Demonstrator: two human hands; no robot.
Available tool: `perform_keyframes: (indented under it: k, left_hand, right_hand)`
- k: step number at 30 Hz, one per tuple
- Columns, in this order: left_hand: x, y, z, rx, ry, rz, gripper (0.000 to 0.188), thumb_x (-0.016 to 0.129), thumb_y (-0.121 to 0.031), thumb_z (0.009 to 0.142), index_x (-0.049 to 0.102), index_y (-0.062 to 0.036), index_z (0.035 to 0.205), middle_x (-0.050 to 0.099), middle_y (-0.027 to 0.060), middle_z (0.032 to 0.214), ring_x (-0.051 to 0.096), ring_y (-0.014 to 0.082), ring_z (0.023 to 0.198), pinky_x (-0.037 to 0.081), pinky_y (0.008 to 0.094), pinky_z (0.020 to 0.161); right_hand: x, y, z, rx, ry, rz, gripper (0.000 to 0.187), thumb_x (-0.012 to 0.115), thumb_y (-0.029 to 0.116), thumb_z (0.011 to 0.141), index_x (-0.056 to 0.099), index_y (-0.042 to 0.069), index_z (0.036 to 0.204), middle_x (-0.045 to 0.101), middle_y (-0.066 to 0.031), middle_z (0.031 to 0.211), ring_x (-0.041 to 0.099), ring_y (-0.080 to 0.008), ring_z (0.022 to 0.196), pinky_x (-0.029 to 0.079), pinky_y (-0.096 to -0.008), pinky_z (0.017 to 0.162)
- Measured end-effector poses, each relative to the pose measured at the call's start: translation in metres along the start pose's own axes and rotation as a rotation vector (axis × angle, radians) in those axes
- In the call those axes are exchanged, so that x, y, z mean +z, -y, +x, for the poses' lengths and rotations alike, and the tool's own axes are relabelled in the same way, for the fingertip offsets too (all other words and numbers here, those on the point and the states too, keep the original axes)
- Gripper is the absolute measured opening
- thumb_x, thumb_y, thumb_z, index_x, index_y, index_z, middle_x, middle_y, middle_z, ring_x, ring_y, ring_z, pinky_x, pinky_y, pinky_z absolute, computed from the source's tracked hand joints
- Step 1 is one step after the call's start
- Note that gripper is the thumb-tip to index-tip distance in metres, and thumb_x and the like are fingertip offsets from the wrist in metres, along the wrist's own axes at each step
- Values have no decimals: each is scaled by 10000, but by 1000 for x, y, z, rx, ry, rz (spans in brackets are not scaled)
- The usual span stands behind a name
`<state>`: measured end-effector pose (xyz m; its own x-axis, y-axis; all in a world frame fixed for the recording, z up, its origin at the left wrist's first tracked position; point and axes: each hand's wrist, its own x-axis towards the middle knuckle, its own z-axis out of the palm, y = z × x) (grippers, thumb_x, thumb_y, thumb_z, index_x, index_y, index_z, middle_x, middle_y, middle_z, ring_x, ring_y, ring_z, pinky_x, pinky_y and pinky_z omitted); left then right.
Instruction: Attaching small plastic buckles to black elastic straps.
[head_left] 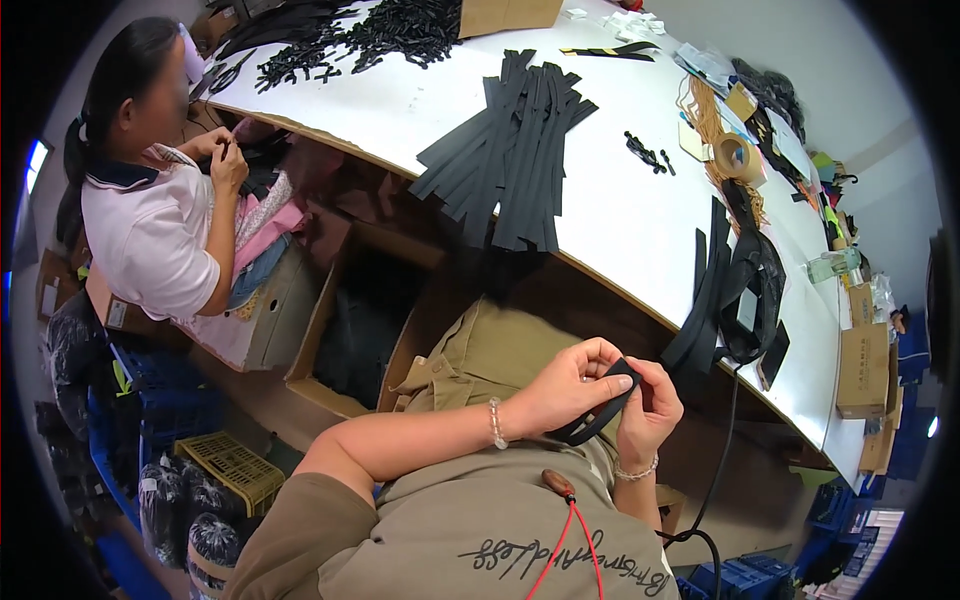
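Note:
A black fabric strap (592, 424) is bent into a loop just above my lap. My left hand (566, 388) pinches it between thumb and fingers. From the other side my right hand (650, 402) grips the same strap, its fingertips close against the left thumb. Whether a small fitting sits between the fingers is hidden. On the white table (400, 110) ahead lies a fanned pile of flat black straps (525, 150), its near ends hanging over the edge. Several small black plastic pieces (648, 153) lie to its right.
Heaps of small black parts (405, 32) cover the far left of the table. At the right are more black straps (705, 290), a tape roll (738, 158) and a black cable (728, 450). An open cardboard box (335, 385) stands left of my lap. A co-worker (160, 220) sits at the left.

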<state>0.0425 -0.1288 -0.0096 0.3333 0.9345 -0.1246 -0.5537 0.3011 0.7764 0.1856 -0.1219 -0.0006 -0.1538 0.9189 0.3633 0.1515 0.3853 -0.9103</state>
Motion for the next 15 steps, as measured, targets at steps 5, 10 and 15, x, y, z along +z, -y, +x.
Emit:
perform_keyframes:
  k: [5, 10, 15]
  left_hand:
    - [10, 6, 0, 22, 44, -35, 143, 579, -120, 886, 488, -50, 970, 551, -30, 791, 484, 8, 662, 411, 170, 543]
    - [11, 12, 1, 82, 31, -14, 151, 580, -121, 883, 484, -42, 968, 554, -22, 793, 490, 13, 667, 418, 174, 539]
    - [9, 14, -1, 91, 3, -10, 164, 582, -125, 878, 478, -28, 961, 563, -8, 804, 503, 23, 675, 430, 182, 550]
  right_hand:
    - [-9, 4, -8, -4, -26, -26, 174, 552, -79, 813, 601, -40, 976, 604, -87, 922, 574, -137, 843, 451, -229, 764]
    - [-10, 1, -7, -31, -23, -48, 185, 523, -90, 815, 597, -46, 978, 605, -95, 934, 578, -141, 854, 451, -236, 773]
    - [-4, 2, -13, 23, -31, -48, 176, 513, -66, 834, 592, -52, 991, 603, -78, 925, 581, -127, 828, 453, -223, 754]
